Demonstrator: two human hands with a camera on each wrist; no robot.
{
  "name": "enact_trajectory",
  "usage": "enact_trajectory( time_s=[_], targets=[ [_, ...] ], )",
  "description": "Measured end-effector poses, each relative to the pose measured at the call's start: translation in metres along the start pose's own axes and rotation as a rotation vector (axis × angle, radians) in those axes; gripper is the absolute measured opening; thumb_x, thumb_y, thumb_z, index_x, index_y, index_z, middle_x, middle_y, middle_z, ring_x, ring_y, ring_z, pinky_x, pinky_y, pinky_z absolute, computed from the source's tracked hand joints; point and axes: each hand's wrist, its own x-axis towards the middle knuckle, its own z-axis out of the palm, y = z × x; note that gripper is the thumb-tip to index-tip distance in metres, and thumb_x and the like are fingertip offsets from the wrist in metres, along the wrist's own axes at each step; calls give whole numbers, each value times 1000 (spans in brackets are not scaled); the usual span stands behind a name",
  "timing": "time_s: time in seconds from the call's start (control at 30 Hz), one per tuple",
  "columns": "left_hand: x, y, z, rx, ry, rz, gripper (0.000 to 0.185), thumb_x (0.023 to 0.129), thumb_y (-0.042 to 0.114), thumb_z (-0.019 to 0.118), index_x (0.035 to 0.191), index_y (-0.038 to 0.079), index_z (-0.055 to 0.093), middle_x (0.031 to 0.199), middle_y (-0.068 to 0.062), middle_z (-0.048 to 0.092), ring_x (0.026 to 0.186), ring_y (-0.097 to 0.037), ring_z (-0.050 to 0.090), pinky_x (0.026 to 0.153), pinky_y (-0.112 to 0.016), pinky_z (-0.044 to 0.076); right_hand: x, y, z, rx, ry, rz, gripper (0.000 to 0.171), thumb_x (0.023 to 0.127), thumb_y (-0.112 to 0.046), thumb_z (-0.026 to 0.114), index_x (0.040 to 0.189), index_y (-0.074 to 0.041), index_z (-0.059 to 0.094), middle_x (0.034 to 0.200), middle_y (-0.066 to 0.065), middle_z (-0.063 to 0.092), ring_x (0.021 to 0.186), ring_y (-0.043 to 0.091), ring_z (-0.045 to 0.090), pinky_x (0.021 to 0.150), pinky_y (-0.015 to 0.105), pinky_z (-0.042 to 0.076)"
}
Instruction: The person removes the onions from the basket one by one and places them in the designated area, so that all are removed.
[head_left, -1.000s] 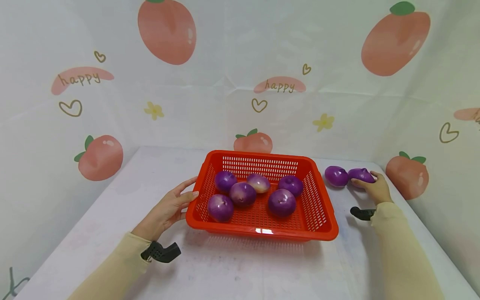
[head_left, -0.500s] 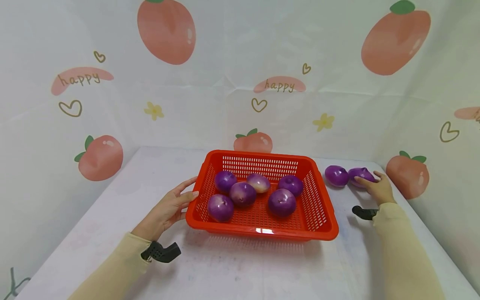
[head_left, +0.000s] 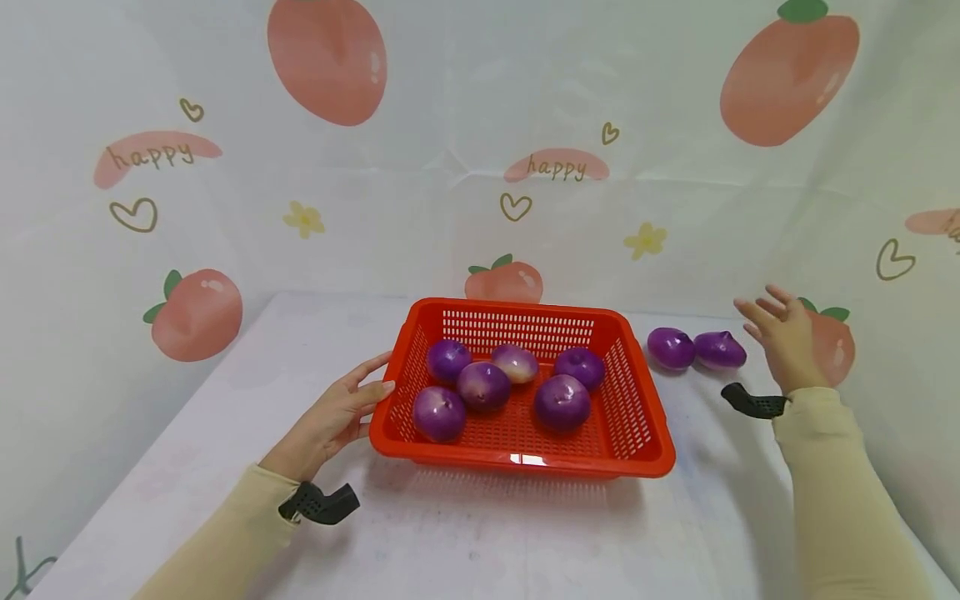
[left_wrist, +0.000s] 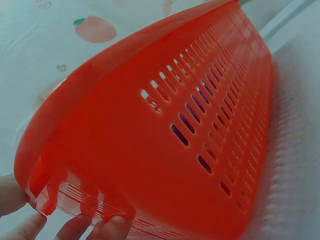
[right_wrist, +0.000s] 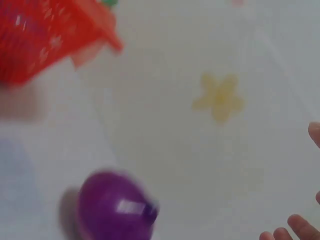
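Note:
A red slotted basket [head_left: 645, 442] stands mid-table with several purple onions [head_left: 562, 402] inside. My left hand [head_left: 341, 412] rests with straight fingers against the basket's left wall [left_wrist: 150, 165], and its fingertips [left_wrist: 107, 227] touch the lower corner. Two more purple onions [head_left: 671, 347] [head_left: 720, 350] lie on the table right of the basket. My right hand [head_left: 780, 333] hovers above and right of them with spread fingers, holding nothing. The right wrist view is blurred and shows one purple onion [right_wrist: 115, 207] below the hand.
The white table [head_left: 480, 533] is enclosed by a backdrop printed with peaches [head_left: 198, 312], hearts and "happy". The backdrop runs close behind the two loose onions and along the table's right edge.
My right hand let go of the far-right onion and rose up and to the right, fingers spreading. The left hand and the basket stayed put.

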Motion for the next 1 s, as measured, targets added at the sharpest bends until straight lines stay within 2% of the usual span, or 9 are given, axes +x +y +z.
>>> enact_trajectory(
  time_s=[0.07,0.1,0.23,0.43,0.53,0.7,0.83,1.0],
  targets=[
    [0,1,0,-2,0,-2,68,96,24,60,154,23,25,114,0,63,98,-14,67,82,-41,58,-3,-15,11,105,-41,-68,80,91,-8,66,154,-12,17,137,5,38,103,3,57,76,8,51],
    [0,1,0,1,3,-4,68,96,24,60,154,24,25,115,0,63,98,-14,67,82,-40,58,-6,-22,17,152,-70,-99,77,91,-5,65,153,-11,20,130,-1,40,97,2,58,78,9,52],
    [-1,1,-1,25,20,-6,69,95,27,61,154,24,25,117,0,63,99,-13,66,83,-39,58,-18,-47,50,244,-181,-194,64,91,2,61,146,-10,31,126,2,43,105,9,57,83,15,53],
    [-1,1,-1,24,9,-3,68,96,25,60,154,24,25,115,2,64,98,-12,66,82,-38,58,-35,-66,104,230,-353,-295,51,92,4,58,138,-10,42,126,4,50,111,14,54,88,17,52],
    [0,1,-1,21,6,-1,68,96,25,60,154,24,25,114,2,64,98,-13,66,82,-38,58,-41,-67,129,164,-428,-318,49,92,4,58,137,-11,45,126,3,53,113,14,54,90,16,51],
    [0,0,-1,21,12,-3,68,96,26,60,154,24,25,115,2,63,98,-12,66,82,-38,58,-49,-60,170,-77,-520,-307,54,94,-6,60,144,-13,40,136,7,50,127,23,49,95,18,49],
    [-1,0,-1,19,8,2,68,97,25,59,154,23,24,112,4,64,97,-12,67,81,-37,58,-55,-45,199,-202,-626,-287,60,94,-8,62,147,-12,36,144,16,45,133,35,44,100,31,49],
    [-1,0,-1,12,5,4,68,96,25,60,154,23,24,111,3,65,96,-12,67,81,-36,59,-63,-22,228,-295,-740,-261,62,90,-7,66,146,-11,38,143,15,47,131,32,48,101,46,48]
  ],
)
